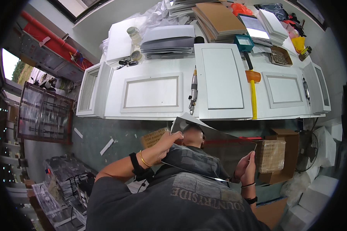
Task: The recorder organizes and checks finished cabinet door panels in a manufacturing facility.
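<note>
A rectangular mirror sheet [223, 148] is held in front of my body above the floor, tilted, with my shirt reflected in it. My left hand [167, 143] grips its left edge, thumb on the face. At the right edge, my right hand [246, 166] has its fingers closed around the border. A pale strip, perhaps film or a bent edge, shows along the mirror's top. Just beyond, on the white bench, lies a white panelled door [223, 79]. Beside it rest a slim power screwdriver [194, 86] and a mallet [253, 92] with a yellow handle and orange head.
Small white frames [152, 109] [283, 104] lie on the bench, with upright frames [92, 90] at its left end. Stacked sheets [167, 42], brown boards [219, 21] and a box of screws [280, 56] stand behind. Cardboard boxes [283, 175] and a fan [308, 151] are low right.
</note>
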The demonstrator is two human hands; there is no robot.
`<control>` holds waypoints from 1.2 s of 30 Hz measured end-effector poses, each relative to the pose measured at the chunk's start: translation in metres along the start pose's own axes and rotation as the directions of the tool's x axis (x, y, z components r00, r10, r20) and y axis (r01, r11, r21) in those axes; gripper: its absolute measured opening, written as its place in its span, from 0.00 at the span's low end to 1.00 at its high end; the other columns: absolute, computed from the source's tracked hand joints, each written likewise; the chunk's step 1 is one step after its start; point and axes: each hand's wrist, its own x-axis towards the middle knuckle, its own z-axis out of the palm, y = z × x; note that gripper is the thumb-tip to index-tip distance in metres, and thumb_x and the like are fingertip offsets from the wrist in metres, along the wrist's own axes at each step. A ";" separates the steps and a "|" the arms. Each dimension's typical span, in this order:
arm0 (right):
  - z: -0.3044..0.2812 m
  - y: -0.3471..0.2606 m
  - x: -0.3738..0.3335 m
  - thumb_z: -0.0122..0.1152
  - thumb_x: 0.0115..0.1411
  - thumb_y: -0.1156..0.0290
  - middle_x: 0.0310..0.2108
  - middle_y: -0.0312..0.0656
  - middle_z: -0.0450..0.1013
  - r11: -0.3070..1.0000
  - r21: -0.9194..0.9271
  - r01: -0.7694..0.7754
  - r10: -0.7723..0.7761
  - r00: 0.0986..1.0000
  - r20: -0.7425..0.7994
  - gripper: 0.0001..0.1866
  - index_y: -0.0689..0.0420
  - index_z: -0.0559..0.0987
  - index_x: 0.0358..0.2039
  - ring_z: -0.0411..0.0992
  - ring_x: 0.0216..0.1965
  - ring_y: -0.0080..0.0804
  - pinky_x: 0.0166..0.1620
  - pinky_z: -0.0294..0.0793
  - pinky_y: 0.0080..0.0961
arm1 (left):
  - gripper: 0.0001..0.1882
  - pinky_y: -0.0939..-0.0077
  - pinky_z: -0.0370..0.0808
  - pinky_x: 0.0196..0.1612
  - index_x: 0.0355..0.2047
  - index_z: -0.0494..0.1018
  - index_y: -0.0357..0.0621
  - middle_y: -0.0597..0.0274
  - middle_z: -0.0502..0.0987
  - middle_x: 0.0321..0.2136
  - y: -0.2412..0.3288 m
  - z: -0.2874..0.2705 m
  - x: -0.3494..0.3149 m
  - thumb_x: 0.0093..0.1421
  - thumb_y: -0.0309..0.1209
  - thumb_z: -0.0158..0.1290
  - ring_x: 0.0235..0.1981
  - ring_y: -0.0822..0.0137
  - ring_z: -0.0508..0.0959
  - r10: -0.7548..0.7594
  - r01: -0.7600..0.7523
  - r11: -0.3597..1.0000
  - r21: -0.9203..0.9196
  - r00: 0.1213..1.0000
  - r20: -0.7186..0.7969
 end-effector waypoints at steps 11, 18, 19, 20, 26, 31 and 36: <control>-0.036 -0.089 0.013 0.47 0.58 0.48 0.47 0.35 0.65 0.970 0.026 0.241 -0.240 0.970 -0.030 0.28 0.60 0.69 0.47 0.60 0.49 0.21 0.50 0.57 0.17 | 0.04 0.85 0.45 0.21 0.21 0.70 0.50 0.81 0.54 0.14 0.049 0.063 0.015 0.50 0.33 0.50 0.18 0.86 0.51 -0.017 0.029 0.998 -0.058 0.977 0.212; -0.030 -0.150 0.043 0.47 0.58 0.50 0.46 0.36 0.66 0.955 -0.154 0.252 -0.258 0.966 -0.025 0.26 0.60 0.71 0.45 0.61 0.48 0.22 0.49 0.58 0.17 | 0.05 0.83 0.57 0.26 0.24 0.69 0.49 0.77 0.60 0.21 0.083 0.090 0.049 0.50 0.35 0.51 0.25 0.84 0.56 -0.133 0.176 0.974 -0.140 0.954 0.270; -0.028 -0.159 0.046 0.47 0.58 0.50 0.46 0.36 0.66 0.953 -0.166 0.253 -0.260 0.965 -0.021 0.26 0.60 0.71 0.45 0.61 0.48 0.22 0.49 0.58 0.17 | 0.06 0.80 0.61 0.29 0.26 0.69 0.48 0.76 0.60 0.24 0.089 0.092 0.051 0.50 0.35 0.51 0.27 0.83 0.57 -0.144 0.199 0.967 -0.157 0.942 0.303; -0.025 -0.170 0.048 0.48 0.58 0.50 0.46 0.37 0.67 0.958 -0.188 0.219 -0.229 0.973 -0.035 0.26 0.60 0.71 0.44 0.61 0.47 0.22 0.48 0.58 0.18 | 0.06 0.77 0.63 0.32 0.27 0.68 0.47 0.75 0.60 0.25 0.090 0.096 0.052 0.50 0.34 0.50 0.28 0.82 0.57 -0.117 0.196 0.959 -0.206 0.933 0.341; -0.020 -0.222 0.113 0.48 0.57 0.49 0.43 0.38 0.68 0.946 -0.253 0.201 -0.182 0.979 0.097 0.27 0.62 0.72 0.43 0.63 0.46 0.23 0.46 0.60 0.19 | 0.07 0.78 0.64 0.34 0.27 0.68 0.46 0.74 0.59 0.26 0.116 0.119 0.068 0.50 0.34 0.50 0.28 0.83 0.57 -0.107 0.193 0.947 -0.256 0.943 0.315; -0.007 -0.260 0.165 0.49 0.57 0.49 0.38 0.39 0.69 0.944 -0.214 0.251 -0.231 0.966 0.113 0.27 0.65 0.72 0.40 0.64 0.41 0.21 0.44 0.61 0.19 | 0.04 0.78 0.67 0.35 0.26 0.68 0.47 0.75 0.60 0.25 0.125 0.157 0.084 0.51 0.32 0.49 0.28 0.83 0.58 -0.142 0.212 0.933 -0.290 0.959 0.245; 0.024 -0.323 0.206 0.37 0.59 0.46 0.01 0.38 0.56 0.875 -0.435 0.211 0.064 0.840 0.538 0.35 0.54 0.62 0.02 0.53 0.04 0.27 0.10 0.50 0.21 | 0.09 0.68 0.68 0.42 0.32 0.66 0.46 0.72 0.64 0.35 0.102 0.187 0.108 0.51 0.34 0.49 0.38 0.76 0.64 -0.114 0.170 0.849 -0.501 0.983 0.140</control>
